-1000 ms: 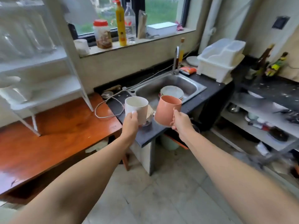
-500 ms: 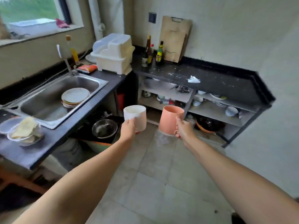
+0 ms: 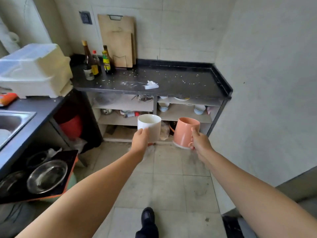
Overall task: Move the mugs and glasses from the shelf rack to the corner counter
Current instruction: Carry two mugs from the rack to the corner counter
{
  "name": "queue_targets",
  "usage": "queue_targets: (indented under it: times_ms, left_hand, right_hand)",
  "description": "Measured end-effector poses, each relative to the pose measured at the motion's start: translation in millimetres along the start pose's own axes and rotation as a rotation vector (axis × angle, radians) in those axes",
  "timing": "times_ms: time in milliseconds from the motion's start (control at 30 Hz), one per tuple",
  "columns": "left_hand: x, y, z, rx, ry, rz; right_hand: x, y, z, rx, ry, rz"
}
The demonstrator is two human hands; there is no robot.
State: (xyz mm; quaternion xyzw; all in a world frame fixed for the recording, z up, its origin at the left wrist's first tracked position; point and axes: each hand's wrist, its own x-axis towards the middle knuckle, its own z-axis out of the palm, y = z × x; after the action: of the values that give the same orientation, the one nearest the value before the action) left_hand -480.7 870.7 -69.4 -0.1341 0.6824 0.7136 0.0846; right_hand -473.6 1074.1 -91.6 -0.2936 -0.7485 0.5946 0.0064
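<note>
My left hand (image 3: pixel 140 140) grips a white mug (image 3: pixel 151 126) by its near side and holds it upright in the air. My right hand (image 3: pixel 199 140) holds a salmon-pink mug (image 3: pixel 184 131) by its handle, tilted slightly to the left. Both mugs hang over the floor in front of the black corner counter (image 3: pixel 171 83), below the level of its top. The shelf rack is out of view.
Sauce bottles (image 3: pixel 96 63) and wooden cutting boards (image 3: pixel 118 40) stand at the counter's back left. A white scrap (image 3: pixel 151 85) and crumbs lie mid-counter. A white dish rack (image 3: pixel 36 71) and a sink (image 3: pixel 10 122) sit left. Bowls fill the open shelves (image 3: pixel 181 112) below.
The view has swung right from the sink to the corner counter, which is now straight ahead and nearer. Both hands still carry their mugs.
</note>
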Motion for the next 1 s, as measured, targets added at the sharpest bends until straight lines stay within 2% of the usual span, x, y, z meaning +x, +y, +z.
queue_targets:
  times_ms: [167,267,567,733,1000]
  left_hand:
    - [90,20,66,0.084,-0.095,0.021]
    - [143,44,105,0.073,-0.154,-0.041]
    - [283,90,214,0.069,-0.245,-0.038]
    - [369,107,277,0.117,-0.280,0.007]
    - [505,151,389,0.119,-0.230,-0.044]
  right_hand:
    - [94,-25,-20,0.028,0.085,0.026]
    - [145,-47,-32,0.053,0.129,0.065]
    - [294,-92,-71,0.139,0.261,0.174]
    - [401,-112,-90,0.134,0.278,0.158]
    - [574,-173,-121,0.106,0.206,0.166]
